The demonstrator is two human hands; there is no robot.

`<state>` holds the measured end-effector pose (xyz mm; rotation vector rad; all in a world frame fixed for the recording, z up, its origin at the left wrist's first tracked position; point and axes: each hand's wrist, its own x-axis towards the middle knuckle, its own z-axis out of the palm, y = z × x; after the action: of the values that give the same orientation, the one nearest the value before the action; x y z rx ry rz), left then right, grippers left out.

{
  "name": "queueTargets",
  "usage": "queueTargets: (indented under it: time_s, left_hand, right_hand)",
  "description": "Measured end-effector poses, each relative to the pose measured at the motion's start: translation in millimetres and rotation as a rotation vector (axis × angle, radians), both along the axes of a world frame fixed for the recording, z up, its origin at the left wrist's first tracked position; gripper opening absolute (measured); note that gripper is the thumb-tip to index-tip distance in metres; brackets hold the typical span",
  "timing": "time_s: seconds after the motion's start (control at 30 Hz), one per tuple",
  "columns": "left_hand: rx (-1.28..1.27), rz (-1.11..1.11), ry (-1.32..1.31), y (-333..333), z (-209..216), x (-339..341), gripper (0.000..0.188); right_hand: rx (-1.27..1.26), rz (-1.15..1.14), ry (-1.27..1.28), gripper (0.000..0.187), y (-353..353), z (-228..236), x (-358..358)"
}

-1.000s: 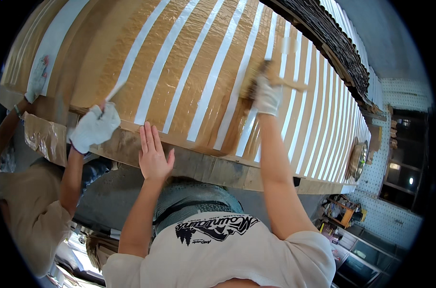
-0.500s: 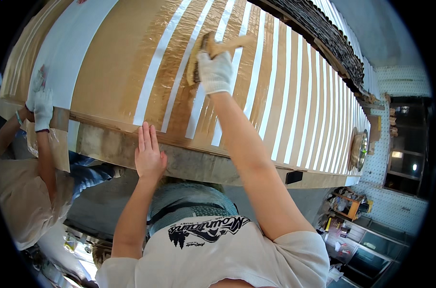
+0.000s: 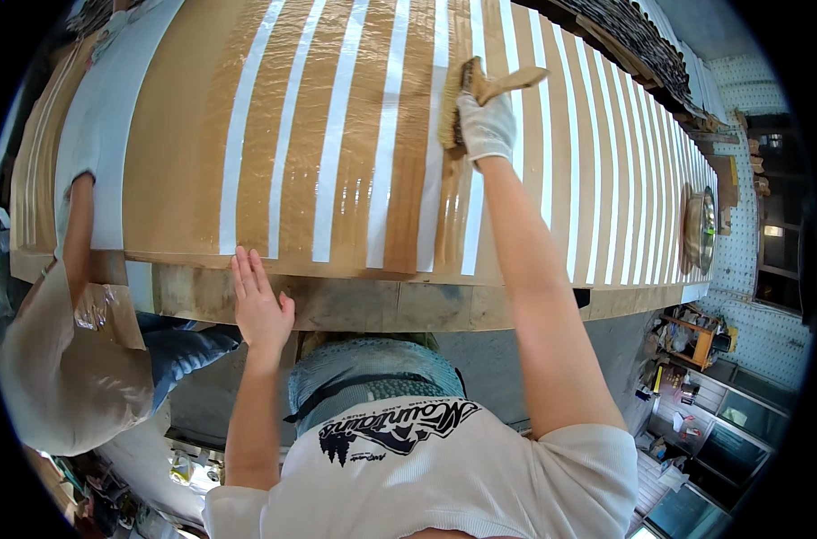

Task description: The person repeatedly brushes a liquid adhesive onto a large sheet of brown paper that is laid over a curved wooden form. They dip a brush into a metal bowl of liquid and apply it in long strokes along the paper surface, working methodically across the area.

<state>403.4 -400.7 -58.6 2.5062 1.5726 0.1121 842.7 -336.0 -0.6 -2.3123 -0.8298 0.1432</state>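
My right hand (image 3: 488,128), in a white glove, grips a brush (image 3: 448,112) with a wooden handle. Its bristles face left and rest on the brown paper sheets (image 3: 179,171), which lie staggered with white strips (image 3: 340,135) between them. Left of the brush the brown surface shines wet and wrinkled. My left hand (image 3: 263,310) is bare, fingers stretched out, and its fingertips touch the near edge of the sheets close to the end of a white strip.
At the left a co-worker's arm (image 3: 80,216) reaches far over a broad white sheet (image 3: 112,180). A round metal bowl (image 3: 699,229) stands at the right end of the table. Dark layered material (image 3: 674,63) lines the far edge. The wooden table rim (image 3: 355,305) runs before me.
My right hand has moved the brush rightward across the strips. My view has shifted, while my left hand stays at the near edge. The co-worker's arm now reaches farther away.
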Motion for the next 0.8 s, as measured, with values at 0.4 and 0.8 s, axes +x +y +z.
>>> queueTargets:
  time_s: [0.4,0.8]
  left_hand:
    - [-0.027,0.027,0.057,-6.7,9.0,14.3,0.098]
    - [-0.124,0.097,-0.002,1.0,8.5,13.3,0.094]
  right_hand:
    - [-0.123,-0.317,-0.003,0.053,-258.2,-18.3,211.2]
    - [-0.067,-0.426,0.048,0.058,-359.0,-31.4,274.0]
